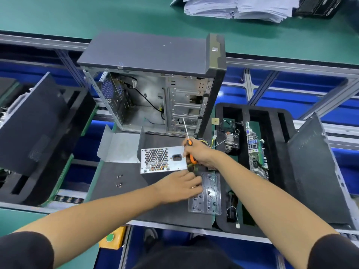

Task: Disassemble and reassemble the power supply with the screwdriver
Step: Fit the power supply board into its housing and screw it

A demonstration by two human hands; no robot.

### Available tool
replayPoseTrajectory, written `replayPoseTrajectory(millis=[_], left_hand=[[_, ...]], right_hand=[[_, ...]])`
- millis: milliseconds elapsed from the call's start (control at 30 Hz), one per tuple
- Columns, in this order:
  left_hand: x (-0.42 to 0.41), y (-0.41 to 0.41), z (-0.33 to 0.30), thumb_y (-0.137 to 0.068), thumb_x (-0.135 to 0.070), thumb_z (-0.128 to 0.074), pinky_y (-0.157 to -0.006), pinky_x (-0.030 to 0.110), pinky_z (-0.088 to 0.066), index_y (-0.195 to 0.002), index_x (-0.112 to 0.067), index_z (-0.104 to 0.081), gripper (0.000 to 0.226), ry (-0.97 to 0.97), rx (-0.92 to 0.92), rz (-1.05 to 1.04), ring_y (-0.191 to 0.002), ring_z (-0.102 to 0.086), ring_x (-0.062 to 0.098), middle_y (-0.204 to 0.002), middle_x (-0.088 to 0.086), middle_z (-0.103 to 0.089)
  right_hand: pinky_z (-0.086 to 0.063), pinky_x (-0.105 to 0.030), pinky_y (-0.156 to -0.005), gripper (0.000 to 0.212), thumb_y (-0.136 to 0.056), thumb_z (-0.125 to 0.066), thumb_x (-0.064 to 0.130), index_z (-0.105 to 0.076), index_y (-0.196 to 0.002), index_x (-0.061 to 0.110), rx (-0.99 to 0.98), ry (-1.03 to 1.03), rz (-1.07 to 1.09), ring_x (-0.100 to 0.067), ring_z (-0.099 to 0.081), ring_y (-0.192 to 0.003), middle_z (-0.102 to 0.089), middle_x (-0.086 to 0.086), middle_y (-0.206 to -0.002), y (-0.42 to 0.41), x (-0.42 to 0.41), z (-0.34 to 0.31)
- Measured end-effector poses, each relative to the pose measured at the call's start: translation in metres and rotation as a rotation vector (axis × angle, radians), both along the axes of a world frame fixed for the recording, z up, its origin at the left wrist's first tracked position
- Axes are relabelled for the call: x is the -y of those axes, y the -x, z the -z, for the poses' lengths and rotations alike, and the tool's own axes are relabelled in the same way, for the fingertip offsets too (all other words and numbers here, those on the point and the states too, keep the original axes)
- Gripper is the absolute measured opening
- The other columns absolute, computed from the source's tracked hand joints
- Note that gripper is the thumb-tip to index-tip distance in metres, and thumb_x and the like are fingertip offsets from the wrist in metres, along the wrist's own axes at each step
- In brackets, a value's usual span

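A silver power supply (163,159) with a honeycomb fan grille and a power socket stands on a dark mat (124,193), its grille face towards me. My right hand (200,153) grips an orange-handled screwdriver (191,150) at the supply's right edge, its shaft pointing up and away. My left hand (182,186) rests flat on the mat just below the supply's right corner, fingers reaching onto a clear plastic parts tray (208,199). Whether it holds a screw is hidden. A few loose screws (118,180) lie on the mat to the left.
An open grey computer case (155,90) stands behind the supply, with a bent metal cover (118,147) lying at its foot. A black foam tray (252,164) on the right holds a motherboard (256,152), a heatsink and cables. A side panel (318,167) leans further right.
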State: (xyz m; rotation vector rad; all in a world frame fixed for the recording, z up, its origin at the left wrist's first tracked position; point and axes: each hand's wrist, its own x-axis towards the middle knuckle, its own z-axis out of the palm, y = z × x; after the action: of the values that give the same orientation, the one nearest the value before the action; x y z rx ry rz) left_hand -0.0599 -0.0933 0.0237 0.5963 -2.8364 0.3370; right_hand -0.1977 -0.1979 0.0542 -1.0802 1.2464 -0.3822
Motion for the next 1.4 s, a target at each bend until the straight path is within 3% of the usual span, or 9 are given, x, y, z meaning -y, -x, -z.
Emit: replayPoseTrajectory(millis=[133, 200, 267, 400, 567, 700, 1000, 1300, 1400], left_hand=[[0.001, 0.021, 0.018, -0.086, -0.021, -0.067, -0.072, 0.026, -0.045, -0.098, -0.023, -0.066, 0.012, -0.195, 0.228, -0.126, -0.091, -0.060, 0.015, -0.100, -0.006, -0.066], [0.004, 0.032, 0.029, -0.085, -0.008, -0.067, -0.075, 0.031, -0.047, -0.111, -0.016, -0.061, 0.028, -0.395, 0.279, -0.274, -0.104, -0.057, 0.020, -0.111, 0.001, -0.063], [0.003, 0.041, 0.037, -0.083, 0.003, -0.065, -0.070, 0.038, -0.050, -0.117, -0.011, -0.054, 0.038, -0.536, 0.255, -0.415, -0.109, -0.052, 0.026, -0.117, 0.007, -0.054], [-0.002, 0.047, 0.043, -0.094, -0.005, -0.063, -0.067, 0.045, -0.053, -0.116, -0.008, -0.054, 0.024, -0.639, 0.210, -0.565, -0.109, -0.050, 0.030, -0.118, 0.011, -0.048], [0.000, 0.055, 0.042, -0.093, 0.000, -0.062, -0.073, 0.050, -0.055, -0.115, -0.003, -0.054, 0.024, -0.668, 0.214, -0.607, -0.111, -0.050, 0.033, -0.122, 0.016, -0.049], [-0.001, 0.062, 0.046, -0.094, -0.003, -0.062, -0.077, 0.043, -0.055, -0.124, -0.002, -0.051, 0.033, -0.606, 0.283, -0.643, -0.117, -0.051, 0.032, -0.127, 0.017, -0.049], [-0.005, 0.063, 0.046, -0.089, 0.010, -0.055, -0.080, 0.047, -0.056, -0.123, 0.004, -0.054, 0.035, -0.557, 0.341, -0.562, -0.116, -0.050, 0.037, -0.128, 0.022, -0.048], [-0.005, 0.060, 0.043, -0.092, 0.006, -0.053, -0.070, 0.046, -0.056, -0.126, -0.001, -0.047, 0.035, -0.598, 0.223, -0.567, -0.110, -0.053, 0.032, -0.123, 0.016, -0.049], [-0.005, 0.060, 0.046, -0.088, 0.006, -0.055, -0.061, 0.043, -0.046, -0.122, -0.003, -0.045, 0.037, -0.601, 0.184, -0.577, -0.101, -0.056, 0.032, -0.116, 0.016, -0.052]], right_hand=[[-0.044, -0.026, -0.047, 0.030, -0.088, -0.045, -0.015, -0.046, -0.090, 0.015, 0.042, -0.018, -0.012, -0.019, -0.046, -0.052, -0.049, -0.007, -0.064, 0.002, 0.001, 0.000], [-0.044, -0.027, -0.049, 0.031, -0.089, -0.045, -0.015, -0.046, -0.089, 0.016, 0.056, -0.019, -0.009, -0.018, -0.045, -0.055, -0.049, -0.008, -0.066, 0.001, 0.001, 0.002], [-0.045, -0.026, -0.047, 0.031, -0.089, -0.045, -0.015, -0.046, -0.088, 0.016, 0.074, -0.029, -0.010, -0.018, -0.045, -0.054, -0.047, -0.009, -0.067, 0.002, 0.002, 0.005], [-0.045, -0.026, -0.046, 0.027, -0.092, -0.047, -0.011, -0.046, -0.089, 0.015, 0.077, -0.041, -0.031, -0.018, -0.045, -0.052, -0.048, -0.009, -0.068, 0.004, 0.005, 0.009], [-0.045, -0.027, -0.048, 0.024, -0.091, -0.047, -0.010, -0.044, -0.090, 0.014, 0.096, -0.059, -0.055, -0.018, -0.043, -0.050, -0.045, -0.008, -0.068, 0.006, 0.006, 0.010], [-0.047, -0.027, -0.048, 0.023, -0.090, -0.048, -0.009, -0.044, -0.094, 0.013, 0.093, -0.076, -0.066, -0.020, -0.042, -0.053, -0.044, -0.009, -0.070, 0.007, 0.007, 0.010], [-0.047, -0.028, -0.047, 0.023, -0.090, -0.047, -0.009, -0.044, -0.095, 0.013, 0.098, -0.087, -0.071, -0.020, -0.042, -0.050, -0.045, -0.010, -0.070, 0.006, 0.008, 0.011], [-0.046, -0.029, -0.049, 0.023, -0.091, -0.046, -0.010, -0.042, -0.095, 0.012, 0.098, -0.077, -0.086, -0.020, -0.041, -0.051, -0.045, -0.010, -0.071, 0.007, 0.008, 0.010], [-0.048, -0.029, -0.050, 0.021, -0.092, -0.046, -0.009, -0.044, -0.095, 0.012, 0.087, -0.071, -0.090, -0.019, -0.045, -0.052, -0.048, -0.011, -0.071, 0.007, 0.008, 0.011]])
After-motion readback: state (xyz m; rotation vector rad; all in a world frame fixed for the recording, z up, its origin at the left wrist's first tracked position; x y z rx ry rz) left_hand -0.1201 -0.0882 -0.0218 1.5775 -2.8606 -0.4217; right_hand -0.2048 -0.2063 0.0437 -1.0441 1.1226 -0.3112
